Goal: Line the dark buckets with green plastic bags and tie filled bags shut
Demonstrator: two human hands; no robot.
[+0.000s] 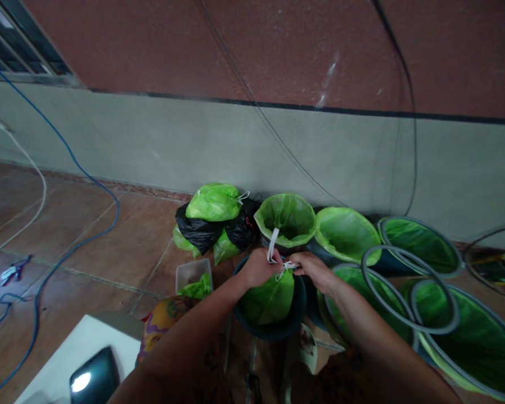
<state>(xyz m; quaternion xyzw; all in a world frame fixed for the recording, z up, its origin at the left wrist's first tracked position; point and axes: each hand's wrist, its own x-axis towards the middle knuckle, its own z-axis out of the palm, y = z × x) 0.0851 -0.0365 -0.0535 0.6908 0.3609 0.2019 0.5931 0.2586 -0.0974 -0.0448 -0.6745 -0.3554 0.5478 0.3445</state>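
A green trash bag [270,300] with its mouth gathered stands in a dark trash bin [273,332] in front of me. White drawstrings [273,241] come out of the bag's top. My left hand [261,266] is closed on the drawstring, and a white loop sticks up above its fingers. Close on the right, my right hand [313,268] pinches the drawstring at the knotted-looking neck of the bag. The fingertips are small in view, so the exact grip is hard to see.
Tied green and black bags [214,203] lie by the wall. Lined bins [348,233] stand behind and to the right, with loose grey rings [452,314] over some. A clear tub [180,276], a white table [59,353] with a phone [95,377], and a blue cable [73,249] are leftward.
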